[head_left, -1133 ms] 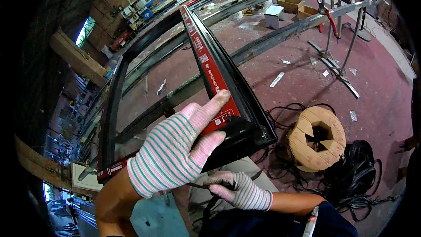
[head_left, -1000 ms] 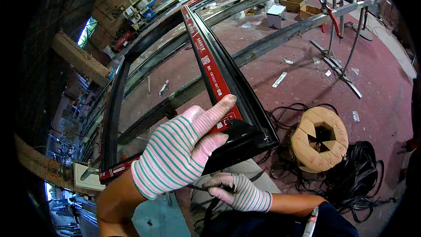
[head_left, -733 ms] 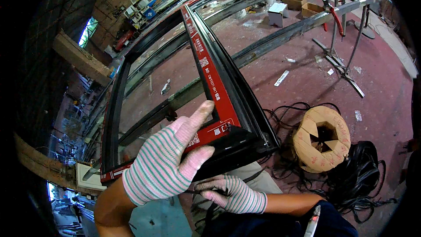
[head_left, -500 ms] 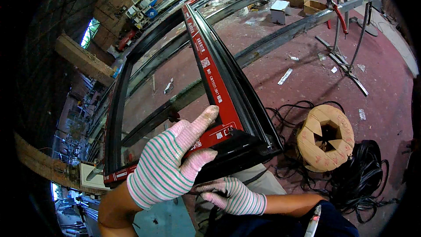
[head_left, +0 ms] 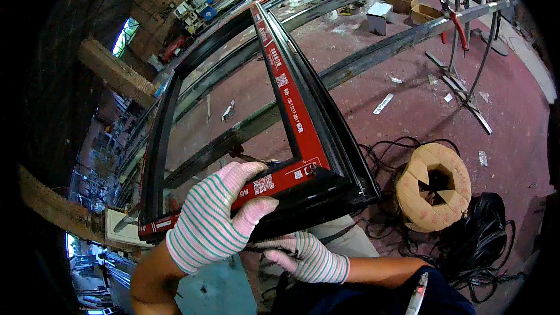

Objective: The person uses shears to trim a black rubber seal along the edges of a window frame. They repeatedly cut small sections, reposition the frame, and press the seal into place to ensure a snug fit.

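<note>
A black window frame (head_left: 344, 184) with red printed film along its bars lies tilted on metal rails. My left hand (head_left: 213, 219), in a pink glove with green stripes, grips the frame's near bar. Its fingertips curl over the inner edge and its thumb lies across the near side. Below that bar, my right hand (head_left: 318, 259), in a matching glove, is closed with thumb and fingers pinched on a thin black rubber strip (head_left: 338, 233). Part of the strip is hidden under the frame.
Right of the frame, a cardboard-wrapped roll (head_left: 408, 192) stands on the reddish floor beside a heap of black strip (head_left: 487, 239). Red-handled pliers (head_left: 459, 30) hang on a metal rail (head_left: 396, 46). Cardboard boxes (head_left: 401, 3) and scraps lie farther back. A white stick-like thing (head_left: 416, 297) shows at the lower edge.
My left hand's fingers, stretched across the frame's corner before, have drawn back and curled over the near bar's inner edge. My right hand has shifted slightly left, still pinching the strip.
</note>
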`<state>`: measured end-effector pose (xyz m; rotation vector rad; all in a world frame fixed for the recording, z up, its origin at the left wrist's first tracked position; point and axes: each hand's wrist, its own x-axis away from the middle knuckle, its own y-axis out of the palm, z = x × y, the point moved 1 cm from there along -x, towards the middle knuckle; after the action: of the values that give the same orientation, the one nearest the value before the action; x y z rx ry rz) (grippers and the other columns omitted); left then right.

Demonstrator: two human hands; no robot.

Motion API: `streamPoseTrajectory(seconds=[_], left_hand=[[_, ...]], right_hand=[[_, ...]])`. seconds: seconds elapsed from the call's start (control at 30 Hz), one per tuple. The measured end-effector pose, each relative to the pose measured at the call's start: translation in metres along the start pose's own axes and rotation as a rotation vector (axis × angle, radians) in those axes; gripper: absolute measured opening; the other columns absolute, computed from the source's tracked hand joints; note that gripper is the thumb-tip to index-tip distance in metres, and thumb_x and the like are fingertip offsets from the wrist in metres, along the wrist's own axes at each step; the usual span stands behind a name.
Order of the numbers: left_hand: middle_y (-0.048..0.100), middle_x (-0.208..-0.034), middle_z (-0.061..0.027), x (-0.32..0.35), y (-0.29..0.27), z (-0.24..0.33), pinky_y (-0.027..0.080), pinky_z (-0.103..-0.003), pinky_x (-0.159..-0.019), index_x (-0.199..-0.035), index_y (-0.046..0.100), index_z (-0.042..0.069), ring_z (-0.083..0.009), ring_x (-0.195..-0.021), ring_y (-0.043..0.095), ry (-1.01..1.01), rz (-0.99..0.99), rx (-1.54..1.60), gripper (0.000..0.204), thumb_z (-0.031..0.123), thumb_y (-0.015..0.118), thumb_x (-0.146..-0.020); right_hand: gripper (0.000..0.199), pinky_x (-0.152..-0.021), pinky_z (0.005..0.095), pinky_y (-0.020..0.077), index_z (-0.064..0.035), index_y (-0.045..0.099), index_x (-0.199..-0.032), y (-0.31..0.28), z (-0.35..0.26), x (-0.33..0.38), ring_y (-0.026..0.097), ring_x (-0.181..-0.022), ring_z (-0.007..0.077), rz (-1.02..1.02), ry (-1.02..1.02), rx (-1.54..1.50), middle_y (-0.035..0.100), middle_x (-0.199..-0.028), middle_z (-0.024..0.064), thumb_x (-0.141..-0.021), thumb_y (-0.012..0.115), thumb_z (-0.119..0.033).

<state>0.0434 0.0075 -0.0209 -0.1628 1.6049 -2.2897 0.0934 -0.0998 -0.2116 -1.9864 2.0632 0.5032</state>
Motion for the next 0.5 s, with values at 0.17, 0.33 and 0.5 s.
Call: streamPoseTrajectory(seconds=[0.17, 0.33, 0.5], left_hand=[[0.063, -0.104, -0.0203, 0.016, -0.008, -0.006, 0.052, -0.039, -0.085, -0.121, 0.058, -0.002, -0.0329, -0.095, 0.065, -0.004, 0.028, -0.028, 0.049, 0.036, 0.066, -0.091], [0.065, -0.096, -0.0195, 0.018, -0.007, -0.003, 0.053, -0.039, -0.082, -0.113, 0.062, -0.003, -0.0327, -0.088, 0.067, -0.096, 0.077, -0.028, 0.049, 0.04, 0.067, -0.09], [0.067, -0.101, -0.0184, 0.017, -0.004, -0.003, 0.051, -0.036, -0.086, -0.114, 0.063, -0.001, -0.0302, -0.093, 0.067, -0.145, 0.081, -0.018, 0.047, 0.04, 0.067, -0.091]], right_hand=[[0.034, -0.097, 0.0387, 0.0483, -0.0069, 0.062, -0.13, 0.005, -0.008, 0.001, 0.064, -0.108, 0.0294, 0.029, -0.003, -0.007, 0.066, -0.119, 0.0155, -0.099, 0.059, -0.02], [0.033, -0.086, 0.0358, 0.0522, -0.0084, 0.061, -0.13, 0.015, -0.011, 0.005, 0.066, -0.097, 0.027, 0.167, -0.118, 0.022, 0.068, -0.109, 0.0134, -0.1, 0.058, -0.02], [0.031, -0.092, 0.0348, 0.0484, -0.0096, 0.065, -0.127, 0.017, -0.018, 0.006, 0.063, -0.101, 0.0225, 0.189, 0.009, -0.064, 0.067, -0.108, 0.0109, -0.097, 0.063, -0.018]])
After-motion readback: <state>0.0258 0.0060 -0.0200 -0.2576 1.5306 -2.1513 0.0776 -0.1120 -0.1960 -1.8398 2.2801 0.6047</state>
